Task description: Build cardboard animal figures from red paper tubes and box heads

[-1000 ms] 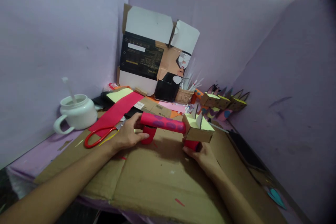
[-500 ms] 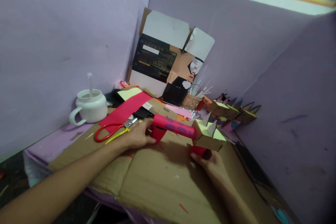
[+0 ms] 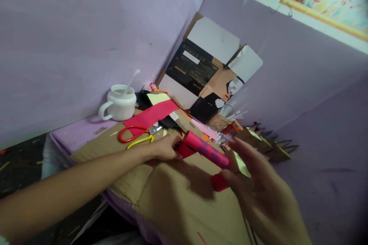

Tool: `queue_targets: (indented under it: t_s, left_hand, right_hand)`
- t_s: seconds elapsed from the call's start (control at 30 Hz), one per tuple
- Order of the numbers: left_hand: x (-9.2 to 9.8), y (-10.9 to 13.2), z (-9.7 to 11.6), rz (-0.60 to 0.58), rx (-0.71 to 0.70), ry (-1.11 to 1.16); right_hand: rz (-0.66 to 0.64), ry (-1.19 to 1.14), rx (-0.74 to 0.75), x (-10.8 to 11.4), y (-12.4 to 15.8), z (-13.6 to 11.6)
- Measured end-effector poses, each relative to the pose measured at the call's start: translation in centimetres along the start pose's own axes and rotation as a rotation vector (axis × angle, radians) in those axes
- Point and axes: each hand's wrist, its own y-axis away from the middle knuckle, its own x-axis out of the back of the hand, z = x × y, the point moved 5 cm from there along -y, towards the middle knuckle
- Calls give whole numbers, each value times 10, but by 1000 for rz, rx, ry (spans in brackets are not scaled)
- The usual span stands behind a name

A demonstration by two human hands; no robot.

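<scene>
A red paper tube with purple spots (image 3: pixel 208 150) lies slantwise above the cardboard, with red leg-like pieces under both ends. A cardboard head piece with pale yellow paper (image 3: pixel 241 164) sits at its right end, partly hidden by my right hand (image 3: pixel 264 187). That hand is raised close to the camera, fingers apart, holding nothing. My left hand (image 3: pixel 167 147) has its fingers closed on the red piece (image 3: pixel 186 151) under the tube's left end. Just left of it lie scissors with red and yellow handles (image 3: pixel 138 136).
A white mug with a straw (image 3: pixel 122 103) stands at the left. Behind are red paper (image 3: pixel 153 115), an unfolded box (image 3: pixel 198 65) against the wall and a basket of white sticks (image 3: pixel 220 122). Cardboard figures (image 3: pixel 267 144) stand at the right.
My right hand has let go of the red piece at the right end and risen toward the camera, opening. My left hand keeps its hold. The view has tilted and shifted.
</scene>
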Motion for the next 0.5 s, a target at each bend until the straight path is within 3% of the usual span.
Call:
queue_targets:
  t_s: [0.07,0.2,0.4,0.5]
  left_hand:
    - [0,0,-1,-9,6,-64]
    - [0,1,2,-33,-12,-99]
    - [3,5,7,-38,-66,-130]
    - [15,9,13,137,-120,-100]
  right_hand:
    - [-175,146,165,-32,-25,-14]
    - [-300,366,264,-68,-47,-3]
    - [-376,496,270,-77,-45,24]
    - [-353,485,298,-78,-45,25]
